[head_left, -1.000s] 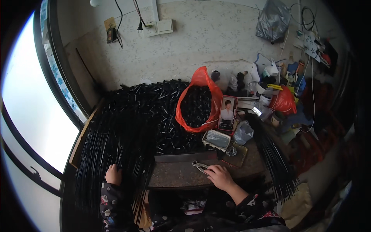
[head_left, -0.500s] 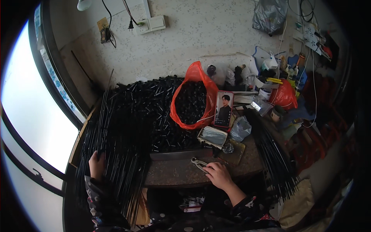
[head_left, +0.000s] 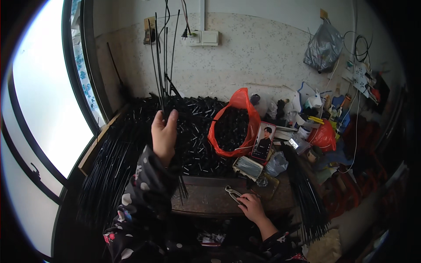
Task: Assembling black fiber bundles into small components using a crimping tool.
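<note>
- The left hand (head_left: 165, 136) is clamped around a few black rods (head_left: 158, 74), which stand nearly upright above the heap of short black tubes (head_left: 197, 151); their lower ends show below the sleeve.
- The right hand (head_left: 253, 207) is closed on the handles of the metal pliers (head_left: 232, 192), low over the front of the table (head_left: 206, 199).
- The rods fan apart at the top, so a loose grip could let one slip out into the tubes.
- A wide swing to the right could catch the red bag (head_left: 240, 96) or knock over the phone (head_left: 264, 140) leaning beside it.
- In view the rod tips come close to the wall cords (head_left: 186, 18); whether they could snag is hard to tell.
- The rods look thin, straight and stiff; the tubes are short and smooth, with pale glints.
- The bag is thin, crinkled plastic, gaping around more dark pieces.
- The pliers have curved, dull grey heads; the table looks worn and rough.
</note>
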Action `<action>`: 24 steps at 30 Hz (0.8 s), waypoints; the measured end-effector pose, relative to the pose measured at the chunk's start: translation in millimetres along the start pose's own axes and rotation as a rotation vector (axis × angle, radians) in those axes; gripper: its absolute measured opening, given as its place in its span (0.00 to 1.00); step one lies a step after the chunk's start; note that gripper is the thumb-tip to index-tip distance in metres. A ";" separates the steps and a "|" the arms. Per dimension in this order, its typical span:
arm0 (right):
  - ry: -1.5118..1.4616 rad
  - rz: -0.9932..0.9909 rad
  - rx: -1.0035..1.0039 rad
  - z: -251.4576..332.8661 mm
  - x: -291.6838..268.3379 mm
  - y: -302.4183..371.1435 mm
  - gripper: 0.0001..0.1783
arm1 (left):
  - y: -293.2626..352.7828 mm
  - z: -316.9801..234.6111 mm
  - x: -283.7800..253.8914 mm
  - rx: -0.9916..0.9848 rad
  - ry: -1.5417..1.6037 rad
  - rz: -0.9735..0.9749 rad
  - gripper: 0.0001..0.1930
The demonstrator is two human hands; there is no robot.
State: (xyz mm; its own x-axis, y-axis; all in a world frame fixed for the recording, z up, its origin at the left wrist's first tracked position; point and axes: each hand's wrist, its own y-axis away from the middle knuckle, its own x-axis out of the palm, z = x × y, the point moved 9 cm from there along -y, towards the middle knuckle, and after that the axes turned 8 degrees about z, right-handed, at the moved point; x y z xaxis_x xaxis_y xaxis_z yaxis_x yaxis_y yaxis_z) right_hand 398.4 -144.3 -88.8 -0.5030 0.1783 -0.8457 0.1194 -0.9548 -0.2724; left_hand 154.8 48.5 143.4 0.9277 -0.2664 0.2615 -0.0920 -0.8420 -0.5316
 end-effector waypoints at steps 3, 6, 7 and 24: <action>0.029 -0.009 -0.013 2.8 -6.1 6.0 0.15 | 23.4 27.3 4.1 0.089 0.083 -0.057 0.03; 0.050 0.004 0.060 -7.3 -11.8 15.8 0.15 | 54.4 67.3 24.6 -0.139 0.115 0.122 0.06; 0.083 0.044 0.082 -8.3 -10.0 15.4 0.15 | 64.7 78.8 29.1 -0.236 0.194 0.249 0.07; -1.464 0.124 0.150 127.0 13.8 -9.7 0.15 | 151.9 69.4 42.6 -0.643 0.200 0.606 0.17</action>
State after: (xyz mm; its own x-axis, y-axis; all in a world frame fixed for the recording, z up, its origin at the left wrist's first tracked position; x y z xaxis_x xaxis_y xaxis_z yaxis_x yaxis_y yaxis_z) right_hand 281.6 -162.8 -39.6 -0.9041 -0.2111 0.3716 0.1834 -0.9770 -0.1087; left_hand 205.4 -58.2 17.9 0.5796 -0.7754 0.2508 -0.7843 -0.6143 -0.0865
